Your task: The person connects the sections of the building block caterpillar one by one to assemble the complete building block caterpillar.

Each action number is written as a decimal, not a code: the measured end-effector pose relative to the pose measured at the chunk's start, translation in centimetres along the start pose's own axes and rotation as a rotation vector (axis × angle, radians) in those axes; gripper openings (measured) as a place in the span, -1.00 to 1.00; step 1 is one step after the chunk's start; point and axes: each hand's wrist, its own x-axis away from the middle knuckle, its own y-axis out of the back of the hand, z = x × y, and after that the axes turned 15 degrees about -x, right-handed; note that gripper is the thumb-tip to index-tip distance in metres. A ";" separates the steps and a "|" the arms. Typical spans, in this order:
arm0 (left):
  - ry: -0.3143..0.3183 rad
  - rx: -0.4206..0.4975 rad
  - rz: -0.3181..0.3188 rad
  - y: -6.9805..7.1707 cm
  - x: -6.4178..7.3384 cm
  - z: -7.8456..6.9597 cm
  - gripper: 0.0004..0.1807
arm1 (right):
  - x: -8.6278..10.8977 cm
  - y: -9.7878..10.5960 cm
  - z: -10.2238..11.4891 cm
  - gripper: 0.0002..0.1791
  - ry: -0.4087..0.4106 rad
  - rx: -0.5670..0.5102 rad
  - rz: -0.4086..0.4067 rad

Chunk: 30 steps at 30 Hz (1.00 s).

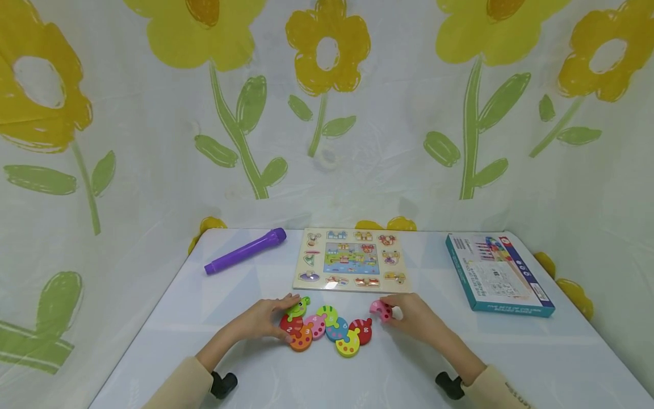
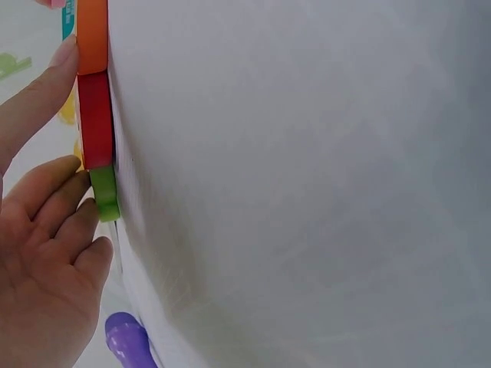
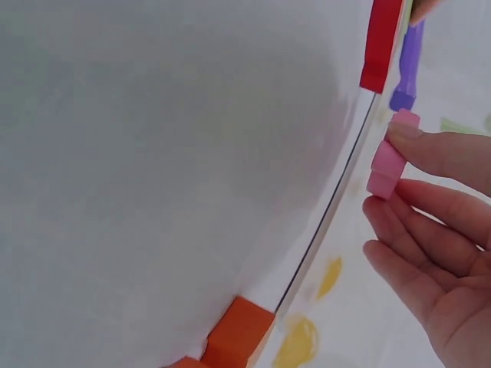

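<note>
A caterpillar puzzle of joined, numbered pieces lies in a wavy row mid-table, from a green smiling head [image 1: 298, 308] to a dark red piece [image 1: 361, 331] marked 8. At its head end is my left hand [image 1: 260, 319], fingers at the green head and thumb by the orange piece [image 1: 301, 339]. In the left wrist view those fingers lie nearly straight along the pieces' edges. Just right of the red end, my right hand [image 1: 413, 315] pinches a loose pink puzzle piece [image 1: 380, 310] between thumb and fingers. The right wrist view shows this pink piece [image 3: 387, 157] edge-on.
Behind the caterpillar lies a wooden picture puzzle board [image 1: 351, 286]. A purple stick-shaped toy [image 1: 245, 251] is at the back left. At the back right sits a flat teal-edged box [image 1: 498, 275]. An orange block [image 3: 239, 333] shows low in the right wrist view.
</note>
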 end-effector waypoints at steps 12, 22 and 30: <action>0.009 0.016 0.003 0.1 0.0 -0.1 -0.07 | 0.4 -0.7 0.8 -0.54 0.026 -0.010 0.031; 0.016 0.020 0.004 0.1 0.0 -0.2 -0.07 | 0.5 -1.5 1.2 -0.54 0.025 -0.017 0.021; 0.020 0.015 0.006 0.1 0.2 -0.3 -0.06 | 0.5 -2.1 1.5 -0.50 -0.037 -0.006 0.031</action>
